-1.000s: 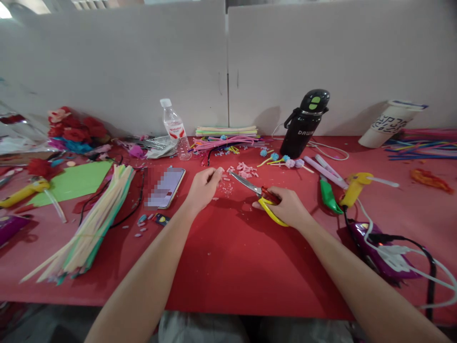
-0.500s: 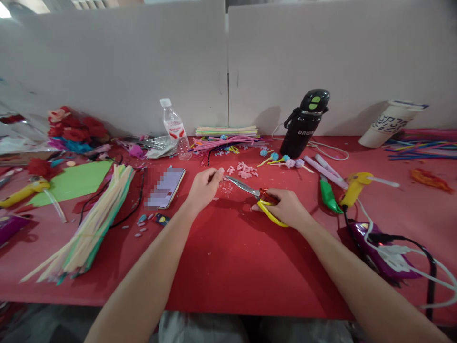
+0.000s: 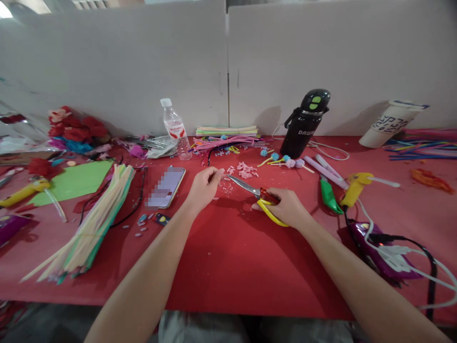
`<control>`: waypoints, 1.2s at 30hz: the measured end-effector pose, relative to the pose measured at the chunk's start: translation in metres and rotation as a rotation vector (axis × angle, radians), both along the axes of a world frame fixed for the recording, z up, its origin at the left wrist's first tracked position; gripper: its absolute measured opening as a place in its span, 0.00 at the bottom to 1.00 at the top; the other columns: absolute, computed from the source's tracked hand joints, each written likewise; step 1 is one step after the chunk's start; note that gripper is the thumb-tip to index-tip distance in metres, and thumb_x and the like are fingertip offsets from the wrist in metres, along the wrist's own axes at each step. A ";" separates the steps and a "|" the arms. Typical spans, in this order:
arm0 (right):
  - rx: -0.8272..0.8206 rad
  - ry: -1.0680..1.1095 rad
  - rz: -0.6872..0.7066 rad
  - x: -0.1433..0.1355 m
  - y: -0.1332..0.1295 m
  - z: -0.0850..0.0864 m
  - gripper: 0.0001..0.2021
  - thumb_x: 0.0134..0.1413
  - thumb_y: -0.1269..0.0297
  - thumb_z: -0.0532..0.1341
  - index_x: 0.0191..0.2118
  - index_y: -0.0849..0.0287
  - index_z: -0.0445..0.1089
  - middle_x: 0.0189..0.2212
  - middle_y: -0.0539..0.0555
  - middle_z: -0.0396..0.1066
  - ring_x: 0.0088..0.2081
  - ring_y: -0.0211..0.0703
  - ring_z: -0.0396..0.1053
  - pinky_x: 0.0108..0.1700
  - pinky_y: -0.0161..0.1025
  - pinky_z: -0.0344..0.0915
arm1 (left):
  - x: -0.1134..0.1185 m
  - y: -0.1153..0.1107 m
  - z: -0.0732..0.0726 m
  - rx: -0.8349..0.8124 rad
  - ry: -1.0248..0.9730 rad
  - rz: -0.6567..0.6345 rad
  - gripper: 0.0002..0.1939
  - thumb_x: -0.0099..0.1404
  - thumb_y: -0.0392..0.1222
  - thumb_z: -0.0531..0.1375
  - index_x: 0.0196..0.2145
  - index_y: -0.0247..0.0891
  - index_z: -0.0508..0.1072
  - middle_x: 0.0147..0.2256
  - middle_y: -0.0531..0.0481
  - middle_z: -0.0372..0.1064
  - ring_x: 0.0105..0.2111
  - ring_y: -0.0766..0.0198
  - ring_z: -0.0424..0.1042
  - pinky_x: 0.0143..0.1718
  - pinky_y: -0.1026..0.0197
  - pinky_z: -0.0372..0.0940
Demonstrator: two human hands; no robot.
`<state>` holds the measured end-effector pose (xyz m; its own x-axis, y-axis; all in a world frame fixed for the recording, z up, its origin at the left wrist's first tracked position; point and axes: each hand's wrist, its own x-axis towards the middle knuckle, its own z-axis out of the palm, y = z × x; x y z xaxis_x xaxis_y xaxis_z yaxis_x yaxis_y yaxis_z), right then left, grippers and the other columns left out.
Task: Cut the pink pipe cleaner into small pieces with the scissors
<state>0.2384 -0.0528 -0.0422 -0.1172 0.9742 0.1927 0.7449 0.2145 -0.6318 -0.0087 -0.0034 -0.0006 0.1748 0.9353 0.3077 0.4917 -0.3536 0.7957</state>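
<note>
Near the centre, my left hand (image 3: 207,186) is closed in a pinch, with a small pink piece (image 3: 221,172) at its fingertips. My right hand (image 3: 288,206) grips scissors (image 3: 245,186) by their red and yellow handles. Their blades look closed, and the tips point left, close to my left fingertips. Just behind the blades a small pile of short pink pieces (image 3: 247,169) lies on the red table (image 3: 221,267). Tiny pink scraps are scattered beneath the blade tips.
To the left are a phone (image 3: 166,188), a bundle of pipe cleaners (image 3: 91,224) and a water bottle (image 3: 175,128). Behind and right stand a black flask (image 3: 303,128), a glue gun (image 3: 355,189) and a purple box (image 3: 364,238) with cables.
A pink piece now shows more clearly at my left fingertips. The scissor tips have shifted very slightly to the right; otherwise both hands stay almost where they were.
</note>
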 end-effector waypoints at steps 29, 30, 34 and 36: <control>0.000 -0.029 0.000 0.001 0.001 0.001 0.27 0.38 0.38 0.62 0.20 0.59 0.59 0.17 0.46 0.51 0.22 0.33 0.46 0.21 0.32 0.43 | -0.002 0.002 -0.001 0.036 0.010 -0.017 0.18 0.64 0.52 0.52 0.24 0.36 0.63 0.20 0.55 0.56 0.22 0.69 0.55 0.25 0.65 0.51; -0.002 -0.022 0.006 0.001 0.001 0.001 0.27 0.38 0.37 0.61 0.20 0.59 0.58 0.18 0.46 0.51 0.22 0.33 0.46 0.21 0.32 0.43 | -0.002 0.003 -0.001 0.037 0.010 -0.018 0.18 0.64 0.52 0.52 0.23 0.36 0.63 0.20 0.55 0.56 0.22 0.69 0.55 0.25 0.65 0.51; -0.026 0.018 0.017 0.000 0.001 0.002 0.28 0.38 0.36 0.61 0.20 0.60 0.59 0.18 0.46 0.51 0.22 0.33 0.47 0.22 0.32 0.45 | -0.002 0.003 -0.002 0.041 0.010 -0.022 0.18 0.64 0.51 0.52 0.24 0.36 0.63 0.20 0.55 0.56 0.22 0.70 0.56 0.25 0.65 0.51; -0.031 0.019 0.011 0.000 0.001 0.002 0.28 0.38 0.36 0.61 0.20 0.60 0.59 0.18 0.46 0.52 0.22 0.33 0.47 0.22 0.32 0.45 | -0.003 0.004 -0.003 0.037 0.014 -0.020 0.17 0.65 0.51 0.52 0.24 0.36 0.63 0.21 0.55 0.57 0.22 0.70 0.56 0.25 0.65 0.51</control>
<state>0.2381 -0.0518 -0.0402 -0.1249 0.9785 0.1643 0.7303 0.2027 -0.6523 -0.0114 0.0001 -0.0034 0.1974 0.9195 0.3398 0.4952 -0.3927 0.7750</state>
